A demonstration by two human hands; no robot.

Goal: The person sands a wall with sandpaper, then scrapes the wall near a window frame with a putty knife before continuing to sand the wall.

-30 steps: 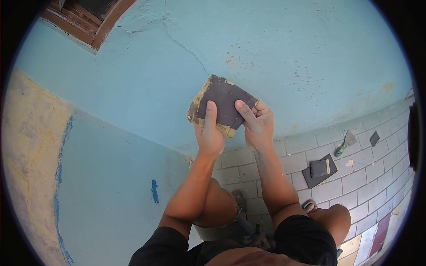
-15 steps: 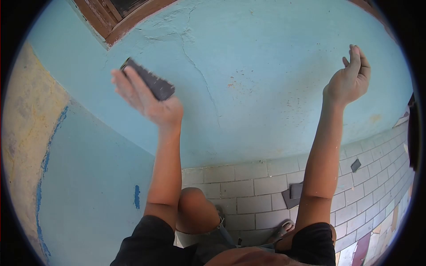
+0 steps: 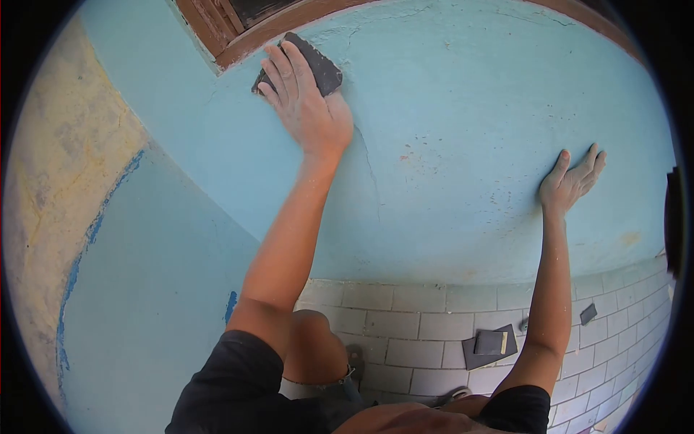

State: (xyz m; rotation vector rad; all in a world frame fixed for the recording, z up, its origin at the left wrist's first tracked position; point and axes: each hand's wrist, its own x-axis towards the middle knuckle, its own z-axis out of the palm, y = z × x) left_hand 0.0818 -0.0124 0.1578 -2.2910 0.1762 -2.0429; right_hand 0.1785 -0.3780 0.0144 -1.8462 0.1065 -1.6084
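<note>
My left hand (image 3: 307, 105) presses a dark, ragged-edged piece of sandpaper (image 3: 318, 65) flat against the light-blue wall (image 3: 455, 210), just below the corner of the brown window frame (image 3: 271, 27). The fingers lie over the sandpaper, and its edges stick out on both sides of them. Over on the right, my right hand (image 3: 571, 181) is open, its fingers spread against the wall, with nothing in it. Pale dust coats the fingers of both hands. A thin crack runs down the wall from beside my left hand.
Dark sheets (image 3: 491, 347) lie stacked on the tiled floor (image 3: 416, 354) by my right forearm. A smaller dark piece (image 3: 588, 314) lies farther right. To the left, a wall corner bears a bare yellowish patch (image 3: 43, 181). My bent knee (image 3: 314, 347) is close to the wall.
My left hand has moved up and right and now lays the sandpaper flat on the wall. My right hand has lowered and spread its fingers onto the wall. The view has shifted.
</note>
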